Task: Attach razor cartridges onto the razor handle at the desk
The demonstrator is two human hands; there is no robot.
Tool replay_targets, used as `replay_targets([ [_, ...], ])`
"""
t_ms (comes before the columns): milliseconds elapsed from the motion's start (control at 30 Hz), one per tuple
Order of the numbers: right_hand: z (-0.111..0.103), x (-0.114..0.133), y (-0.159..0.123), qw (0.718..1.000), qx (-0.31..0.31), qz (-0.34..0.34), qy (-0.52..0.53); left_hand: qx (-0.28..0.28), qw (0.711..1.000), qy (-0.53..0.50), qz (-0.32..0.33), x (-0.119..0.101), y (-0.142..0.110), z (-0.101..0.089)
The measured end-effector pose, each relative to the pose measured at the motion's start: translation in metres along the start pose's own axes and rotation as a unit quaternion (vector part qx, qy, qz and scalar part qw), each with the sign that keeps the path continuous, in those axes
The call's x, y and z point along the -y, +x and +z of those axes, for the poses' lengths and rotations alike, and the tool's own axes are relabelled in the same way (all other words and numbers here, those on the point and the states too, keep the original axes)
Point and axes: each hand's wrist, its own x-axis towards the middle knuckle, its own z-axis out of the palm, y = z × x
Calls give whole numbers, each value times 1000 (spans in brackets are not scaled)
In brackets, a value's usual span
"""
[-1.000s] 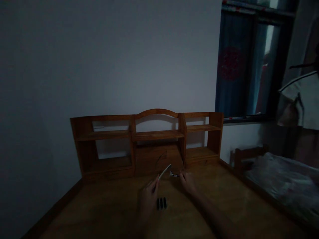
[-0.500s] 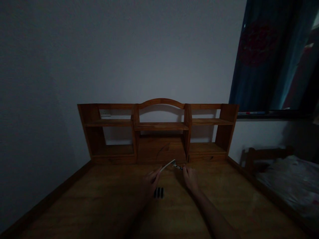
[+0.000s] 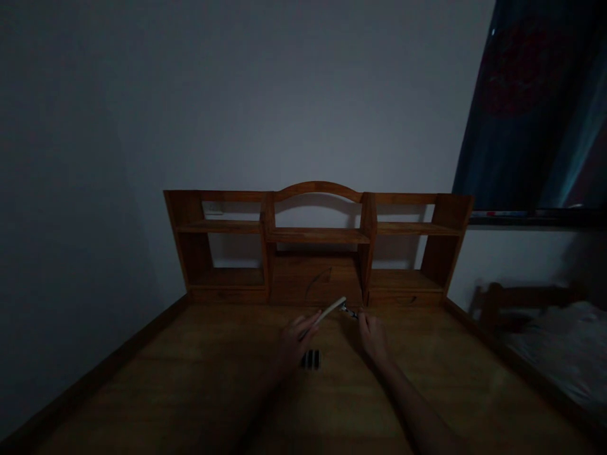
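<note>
My left hand (image 3: 298, 333) is closed around a long, pale, slightly curved strip (image 3: 331, 308), which slants up to the right, its far end free of my fingers. In my right hand (image 3: 372, 335), fingers pinched, is a small tool with a dark-and-light handle (image 3: 351, 313). The tool's narrow head meets or nearly meets the strip's far end; contact is too small and dark to make out. Below my left hand, a small pale-edged object with black bars (image 3: 311, 359) lies on the wooden desk (image 3: 199, 373).
A wooden shelf unit (image 3: 317, 236) with several compartments stands along the desk's back, against a pale wall (image 3: 303, 95). Raised wooden edges (image 3: 497, 341) border the desk. At the right are a dark blue curtain (image 3: 512, 145) and bedding (image 3: 569, 347). Light is dim.
The whole scene has shifted right as my head turned a little left. The strip now shows a broader face, so it looks turned in my left hand. Both hands keep their holds.
</note>
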Motion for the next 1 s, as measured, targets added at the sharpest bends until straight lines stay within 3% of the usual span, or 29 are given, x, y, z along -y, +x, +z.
replay_targets([
  [367, 0, 0, -1, 1000, -9, 8, 24, 48, 992, -91, -73, -3, -2, 5],
  [533, -2, 1, 0, 1000, -13, 17, 23, 32, 988, -118, -90, 2, 0, 8],
  [633, -1, 0, 0, 1000, -10, 1, 14, 24, 988, -138, -64, -2, 0, 6],
  [800, 1, -1, 0, 1000, -11, -8, 22, 64, 987, -150, -8, -13, -1, -2],
  [1000, 2, -2, 2, 1000, -8, 11, 15, 30, 992, -119, -26, -1, 0, 3],
])
